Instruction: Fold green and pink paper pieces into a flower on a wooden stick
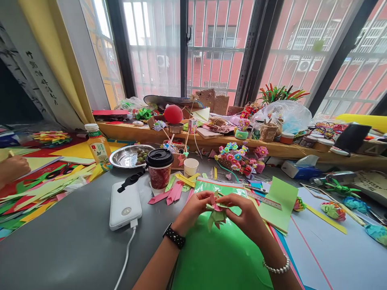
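My left hand (195, 210) and my right hand (243, 213) meet over a bright green sheet (222, 253) and both pinch a small folded paper piece (217, 213), light green with pink tips. The left wrist wears a black watch (174, 236), the right a bead bracelet (276, 268). Several folded pink and yellow strips (175, 191) lie just beyond the hands.
A white power bank (125, 205) with its cable lies to the left, a lidded coffee cup (159, 168) and a small paper cup (191, 166) behind it. A steel bowl (128, 156), a bottle (98, 147), paper flowers (238, 158) and craft clutter fill the sill. Another person's hand (12, 169) rests far left.
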{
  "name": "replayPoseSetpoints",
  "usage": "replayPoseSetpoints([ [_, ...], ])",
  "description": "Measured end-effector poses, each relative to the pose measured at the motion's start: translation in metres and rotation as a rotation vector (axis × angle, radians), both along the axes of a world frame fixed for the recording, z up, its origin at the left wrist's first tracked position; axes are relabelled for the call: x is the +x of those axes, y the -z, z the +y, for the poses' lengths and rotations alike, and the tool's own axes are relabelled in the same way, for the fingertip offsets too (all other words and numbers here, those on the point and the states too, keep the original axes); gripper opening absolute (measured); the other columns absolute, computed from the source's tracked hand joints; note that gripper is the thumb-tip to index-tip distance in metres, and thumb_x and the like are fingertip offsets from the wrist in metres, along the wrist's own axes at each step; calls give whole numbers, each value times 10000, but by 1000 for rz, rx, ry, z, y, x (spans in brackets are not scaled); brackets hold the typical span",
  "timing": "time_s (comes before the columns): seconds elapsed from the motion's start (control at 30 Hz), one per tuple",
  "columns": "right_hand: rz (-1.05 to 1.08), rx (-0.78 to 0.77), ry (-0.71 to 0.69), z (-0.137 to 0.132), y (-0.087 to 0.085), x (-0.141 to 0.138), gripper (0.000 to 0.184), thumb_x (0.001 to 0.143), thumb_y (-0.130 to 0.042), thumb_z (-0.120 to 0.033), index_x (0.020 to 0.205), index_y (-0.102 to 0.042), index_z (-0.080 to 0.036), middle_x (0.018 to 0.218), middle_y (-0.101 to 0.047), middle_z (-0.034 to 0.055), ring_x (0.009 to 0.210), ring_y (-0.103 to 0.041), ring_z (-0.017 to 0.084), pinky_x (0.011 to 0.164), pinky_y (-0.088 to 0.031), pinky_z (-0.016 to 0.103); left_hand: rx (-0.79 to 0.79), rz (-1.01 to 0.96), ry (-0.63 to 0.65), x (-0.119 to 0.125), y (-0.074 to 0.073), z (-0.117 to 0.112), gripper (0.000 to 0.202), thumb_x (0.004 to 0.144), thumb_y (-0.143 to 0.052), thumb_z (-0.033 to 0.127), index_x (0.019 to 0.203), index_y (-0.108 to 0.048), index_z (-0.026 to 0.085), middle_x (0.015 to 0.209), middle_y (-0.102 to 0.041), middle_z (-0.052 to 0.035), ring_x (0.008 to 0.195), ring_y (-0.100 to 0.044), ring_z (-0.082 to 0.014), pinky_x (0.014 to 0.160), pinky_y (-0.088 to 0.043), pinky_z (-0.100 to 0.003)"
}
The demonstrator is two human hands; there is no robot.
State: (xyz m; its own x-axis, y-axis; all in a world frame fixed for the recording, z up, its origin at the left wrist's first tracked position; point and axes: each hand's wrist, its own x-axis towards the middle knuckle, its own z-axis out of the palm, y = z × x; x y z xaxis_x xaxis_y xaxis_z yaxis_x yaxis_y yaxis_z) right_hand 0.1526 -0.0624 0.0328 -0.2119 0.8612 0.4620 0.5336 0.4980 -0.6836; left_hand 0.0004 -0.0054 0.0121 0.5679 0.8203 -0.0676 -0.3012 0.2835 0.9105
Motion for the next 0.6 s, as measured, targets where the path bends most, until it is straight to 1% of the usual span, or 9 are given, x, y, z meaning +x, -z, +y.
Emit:
replayPoseSetpoints([
  [0.1, 45, -18, -12, 1, 1, -1, 211, 743, -534, -124, 899, -634, -226, 863, -658, 20, 784, -613, 165, 713, -515, 303, -3, -12, 4, -1, 1, 0, 161, 591, -700, 260, 657, -622, 136, 648, -585, -10, 629, -549, -122, 636, -441, -245],
  [0.23, 116, -48, -12, 2, 3, -1, 172, 765, -500, -133, 860, -621, -210, 834, -657, 22, 782, -621, 163, 718, -522, 302, -15, -25, 0, -1, 3, 1, 158, 598, -702, 247, 659, -610, 134, 650, -572, -4, 631, -546, -115, 627, -430, -232],
  [0.47, 179, -93, 65, 5, 7, -1, 121, 728, -530, -139, 830, -579, -183, 805, -670, 30, 767, -645, 178, 703, -535, 304, -1, -54, -7, 1, 7, 3, 154, 586, -715, 237, 643, -615, 135, 639, -566, 2, 622, -532, -111, 638, -423, -238],
  [0.6, 189, -100, 67, 4, 5, 0, 111, 723, -546, -152, 817, -592, -189, 810, -678, 37, 782, -646, 189, 710, -535, 317, 17, -61, 1, 1, 9, 4, 141, 592, -710, 239, 636, -621, 139, 642, -578, 4, 618, -534, -108, 635, -419, -234],
])
